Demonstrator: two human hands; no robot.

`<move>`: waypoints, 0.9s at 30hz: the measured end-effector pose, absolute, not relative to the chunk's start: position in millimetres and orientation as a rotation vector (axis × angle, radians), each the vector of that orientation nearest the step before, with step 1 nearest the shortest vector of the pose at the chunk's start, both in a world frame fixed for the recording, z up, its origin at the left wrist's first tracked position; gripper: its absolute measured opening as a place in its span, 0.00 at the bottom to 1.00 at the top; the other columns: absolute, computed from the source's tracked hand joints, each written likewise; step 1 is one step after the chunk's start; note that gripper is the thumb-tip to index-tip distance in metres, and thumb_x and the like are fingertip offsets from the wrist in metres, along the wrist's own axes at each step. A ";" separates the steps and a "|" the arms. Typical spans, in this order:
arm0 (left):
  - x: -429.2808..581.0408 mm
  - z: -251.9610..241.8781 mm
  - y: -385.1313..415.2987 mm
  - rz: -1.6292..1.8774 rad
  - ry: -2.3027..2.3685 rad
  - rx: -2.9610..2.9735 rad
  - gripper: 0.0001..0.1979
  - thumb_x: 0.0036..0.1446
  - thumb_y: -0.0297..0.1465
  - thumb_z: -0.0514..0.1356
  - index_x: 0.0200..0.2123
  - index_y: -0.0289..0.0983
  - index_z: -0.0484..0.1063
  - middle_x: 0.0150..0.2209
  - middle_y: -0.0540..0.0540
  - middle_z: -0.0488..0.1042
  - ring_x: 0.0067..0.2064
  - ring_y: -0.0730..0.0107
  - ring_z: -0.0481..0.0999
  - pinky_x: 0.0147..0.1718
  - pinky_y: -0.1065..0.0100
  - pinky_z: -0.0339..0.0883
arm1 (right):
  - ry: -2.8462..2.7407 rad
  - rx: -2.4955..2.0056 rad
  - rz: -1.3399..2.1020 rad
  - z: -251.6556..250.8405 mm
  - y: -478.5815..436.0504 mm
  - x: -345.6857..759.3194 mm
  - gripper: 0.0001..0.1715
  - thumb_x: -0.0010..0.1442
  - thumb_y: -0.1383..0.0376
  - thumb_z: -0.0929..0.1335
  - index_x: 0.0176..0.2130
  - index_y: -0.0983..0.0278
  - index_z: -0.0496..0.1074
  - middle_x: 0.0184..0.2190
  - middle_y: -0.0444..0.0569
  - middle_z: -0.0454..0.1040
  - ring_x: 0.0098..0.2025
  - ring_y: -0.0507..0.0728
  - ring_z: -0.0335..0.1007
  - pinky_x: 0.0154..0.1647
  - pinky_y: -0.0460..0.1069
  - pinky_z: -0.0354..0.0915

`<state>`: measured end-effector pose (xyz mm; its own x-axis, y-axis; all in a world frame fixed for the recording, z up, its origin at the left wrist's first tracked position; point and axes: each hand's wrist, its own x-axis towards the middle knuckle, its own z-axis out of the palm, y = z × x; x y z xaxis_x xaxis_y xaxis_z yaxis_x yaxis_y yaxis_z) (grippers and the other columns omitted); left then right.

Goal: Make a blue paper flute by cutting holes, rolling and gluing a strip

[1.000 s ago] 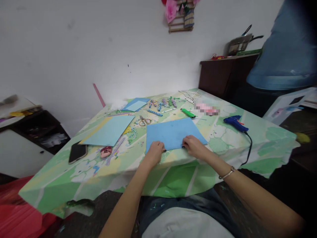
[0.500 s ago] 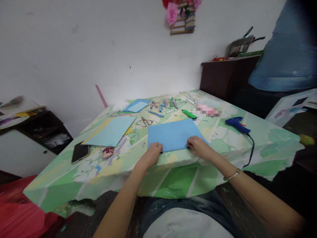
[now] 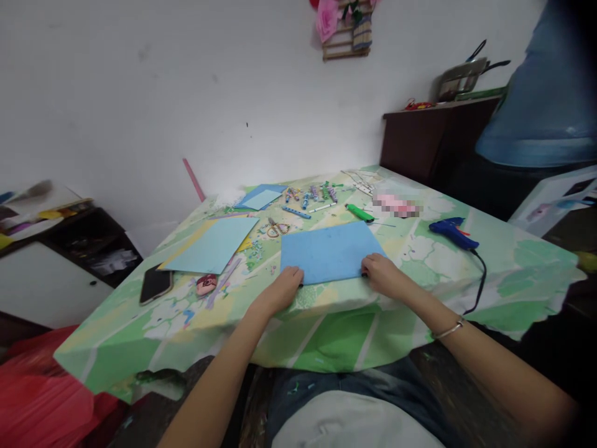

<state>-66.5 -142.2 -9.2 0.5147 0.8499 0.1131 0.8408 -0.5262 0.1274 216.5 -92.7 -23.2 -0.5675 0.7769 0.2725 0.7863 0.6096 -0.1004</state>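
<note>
A blue sheet of foam or paper lies before me near the table's front edge. At its near left corner, my left hand is closed with curled fingers on the edge. My right hand pinches the near edge toward the right corner. Just beyond the sheet are a green utility knife and a pair of scissors. A blue glue gun with a black cord rests to the right. Light blue and yellow sheets lie to the left.
A phone and a small pink case sit at the left on the patterned tablecloth. Farther back are small coloured rolls and more blue sheets. A person in blue stands at the right, by a dark cabinet.
My right hand has slid a little to the right along the sheet's near edge. My left hand stays at the left corner. The view has shifted slightly.
</note>
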 end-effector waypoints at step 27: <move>-88.5 -2.3 -137.2 0.260 1.503 2.639 0.09 0.56 0.21 0.47 0.30 0.36 0.64 0.31 0.46 0.66 0.33 0.68 0.64 0.36 0.67 0.59 | -2.641 -1.182 -0.035 -12.3 -89.9 229.5 0.06 0.53 0.75 0.62 0.28 0.66 0.65 0.28 0.51 0.67 0.30 0.55 0.61 0.31 0.47 0.54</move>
